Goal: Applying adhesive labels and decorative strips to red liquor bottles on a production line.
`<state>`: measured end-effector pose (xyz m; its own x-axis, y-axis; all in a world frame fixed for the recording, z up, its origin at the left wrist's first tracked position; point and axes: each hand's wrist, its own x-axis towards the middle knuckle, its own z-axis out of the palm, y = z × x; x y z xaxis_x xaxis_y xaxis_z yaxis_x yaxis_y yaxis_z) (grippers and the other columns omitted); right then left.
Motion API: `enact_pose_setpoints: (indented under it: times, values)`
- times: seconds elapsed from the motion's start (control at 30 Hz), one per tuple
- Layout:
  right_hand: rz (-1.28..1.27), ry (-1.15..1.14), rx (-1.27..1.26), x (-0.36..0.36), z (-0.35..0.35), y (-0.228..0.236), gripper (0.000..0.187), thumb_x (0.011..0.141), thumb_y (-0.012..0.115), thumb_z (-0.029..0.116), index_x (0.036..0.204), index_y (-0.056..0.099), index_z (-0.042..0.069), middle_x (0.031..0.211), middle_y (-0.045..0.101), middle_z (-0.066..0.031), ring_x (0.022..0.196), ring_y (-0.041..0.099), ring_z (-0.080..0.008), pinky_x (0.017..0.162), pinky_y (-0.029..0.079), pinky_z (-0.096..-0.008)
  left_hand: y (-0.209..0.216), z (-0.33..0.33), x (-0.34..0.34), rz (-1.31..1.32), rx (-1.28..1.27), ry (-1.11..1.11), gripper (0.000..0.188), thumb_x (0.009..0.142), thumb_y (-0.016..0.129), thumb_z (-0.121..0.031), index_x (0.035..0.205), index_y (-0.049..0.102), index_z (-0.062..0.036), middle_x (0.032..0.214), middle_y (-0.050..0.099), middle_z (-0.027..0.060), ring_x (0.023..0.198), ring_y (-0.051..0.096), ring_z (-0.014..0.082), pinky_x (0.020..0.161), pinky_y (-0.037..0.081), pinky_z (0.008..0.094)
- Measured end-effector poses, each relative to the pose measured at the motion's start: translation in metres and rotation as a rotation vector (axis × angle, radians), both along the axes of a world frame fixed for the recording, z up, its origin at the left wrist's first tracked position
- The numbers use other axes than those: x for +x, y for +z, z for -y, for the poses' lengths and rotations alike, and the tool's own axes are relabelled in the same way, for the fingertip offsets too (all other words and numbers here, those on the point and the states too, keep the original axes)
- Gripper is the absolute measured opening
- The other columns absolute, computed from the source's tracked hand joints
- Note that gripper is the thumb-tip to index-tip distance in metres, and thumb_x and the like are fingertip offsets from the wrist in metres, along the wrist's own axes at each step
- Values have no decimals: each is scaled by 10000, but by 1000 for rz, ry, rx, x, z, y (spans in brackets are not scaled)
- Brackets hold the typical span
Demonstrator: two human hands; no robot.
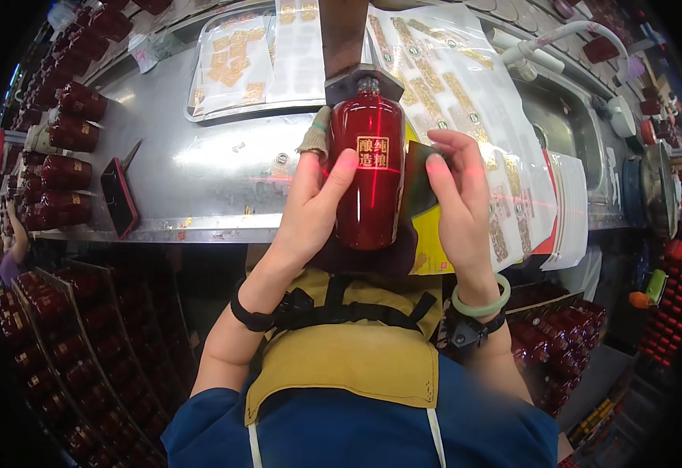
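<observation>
A glossy dark-red bottle [367, 195] with a gold square label stands or leans against a dark angular metal support [360, 78]. Red laser lines cross on its front. My left hand [314, 191] grips the bottle's left side, thumb on the glass beside the label. A cloth cover [315, 134] wraps one of its fingers. To the right of the bottle, my right hand [462, 195] has its fingers curled, with a dark flat piece [419, 179] between thumb and fingers. How firmly it grips is partly hidden. Yellow material [432, 242] lies beneath.
White sheets of gold stickers [458, 93] cover the right of the metal table [200, 175]. A tray [193, 109] holds more. A sink [552, 117] with a white faucet [571, 31] is far right. A red-edged box [118, 199] and several red bottles [68, 171] stand left.
</observation>
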<state>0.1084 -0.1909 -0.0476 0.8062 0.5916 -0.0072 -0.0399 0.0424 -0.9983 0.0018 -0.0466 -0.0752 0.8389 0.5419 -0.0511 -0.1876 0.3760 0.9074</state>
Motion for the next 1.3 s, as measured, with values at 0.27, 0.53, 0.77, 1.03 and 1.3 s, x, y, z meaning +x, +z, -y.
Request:
enact_pose_setpoints:
  times: [0.27, 0.53, 0.77, 1.03, 1.3]
  values:
    - [300, 29, -179, -21, 7, -9, 154, 935, 692, 44, 1084, 692, 5, 929, 686, -89, 789, 644, -170, 718, 500, -299, -8, 1, -6, -160, 175, -73, 657, 1074, 552, -129, 1618, 215, 20, 1517, 476, 126, 1313, 525, 157, 1116, 426, 322]
    - [307, 18, -154, -21, 5, -10, 151, 917, 701, 38, 1065, 702, 8, 921, 685, -99, 787, 648, -202, 720, 500, -328, 0, 9, 0, -95, 203, -41, 661, 1077, 545, -129, 1623, 203, 15, 1542, 453, 132, 1343, 499, 161, 1133, 406, 324]
    - [460, 7, -193, -19, 3, -8, 154, 885, 722, 18, 1038, 704, 11, 920, 668, -117, 831, 658, -255, 740, 508, -352, -15, 8, -1, -153, 231, 93, 285, 1053, 632, -206, 1181, 551, 35, 1115, 667, 89, 986, 607, 112, 844, 507, 297]
    - [458, 44, -271, -18, 5, 0, 144, 907, 709, 9, 1051, 705, 0, 955, 683, -110, 869, 670, -225, 775, 523, -337, -6, 8, 1, -77, 273, 99, 557, 1075, 579, -200, 1514, 367, 70, 1401, 558, 157, 1238, 552, 161, 1061, 450, 320]
    - [-169, 102, 66, 12, 7, -12, 184, 1060, 591, 138, 1167, 628, -7, 943, 622, 18, 857, 558, -44, 775, 462, -199, -1, -16, 6, -122, 155, 44, 596, 1108, 470, -231, 1611, 262, 13, 1590, 419, 167, 1465, 406, 220, 1226, 294, 364]
